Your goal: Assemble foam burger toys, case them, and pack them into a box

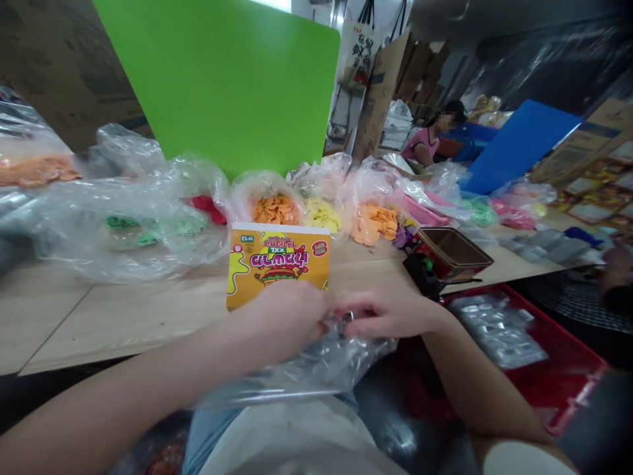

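A clear plastic bag (321,369) lies over my lap at the table's front edge. My left hand (291,316) is closed on its upper edge, with the fingertips mostly hidden behind the hand. Beside it my right hand (383,313) pinches the same bag with thumb and fingers. A small shiny spot shows between the right fingers; I cannot make out what it is. Just behind my left hand a yellow printed box (257,260) with a burger picture stands on the wooden table (119,316), its lettering upside down to me.
Plastic bags of orange pieces (277,210), yellow pieces (322,216) and green pieces (148,227) line the table's back. A green panel (227,86) rises behind them. At right are a brown tub (452,251) and a red crate (568,369) holding clear packets. Another person (422,145) sits farther back.
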Demonstrator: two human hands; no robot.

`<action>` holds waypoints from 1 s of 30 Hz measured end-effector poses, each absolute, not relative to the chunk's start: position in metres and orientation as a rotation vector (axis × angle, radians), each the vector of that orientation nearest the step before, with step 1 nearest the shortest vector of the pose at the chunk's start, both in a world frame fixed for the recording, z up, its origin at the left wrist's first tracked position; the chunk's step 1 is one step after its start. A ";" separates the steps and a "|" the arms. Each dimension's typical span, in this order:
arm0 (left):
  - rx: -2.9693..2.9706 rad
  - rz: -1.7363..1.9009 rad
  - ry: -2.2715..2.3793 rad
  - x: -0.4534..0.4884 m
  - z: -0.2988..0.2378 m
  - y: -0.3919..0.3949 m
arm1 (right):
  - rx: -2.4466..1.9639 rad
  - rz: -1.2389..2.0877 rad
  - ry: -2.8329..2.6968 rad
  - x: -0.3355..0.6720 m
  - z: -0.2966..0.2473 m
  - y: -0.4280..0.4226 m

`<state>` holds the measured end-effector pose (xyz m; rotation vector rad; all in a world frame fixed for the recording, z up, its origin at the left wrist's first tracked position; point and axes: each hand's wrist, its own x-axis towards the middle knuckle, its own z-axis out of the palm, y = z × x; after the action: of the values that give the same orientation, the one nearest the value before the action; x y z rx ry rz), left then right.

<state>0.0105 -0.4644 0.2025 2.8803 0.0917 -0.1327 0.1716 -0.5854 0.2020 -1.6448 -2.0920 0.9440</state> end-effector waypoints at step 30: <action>2.356 -0.436 -0.085 -0.069 0.191 -0.406 | -1.804 0.903 -1.869 0.193 0.165 -0.609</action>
<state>-0.0687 -0.4055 0.1908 2.3555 -0.0848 -0.4358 0.1930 -0.6087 0.1649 -1.8035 -1.8693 0.9030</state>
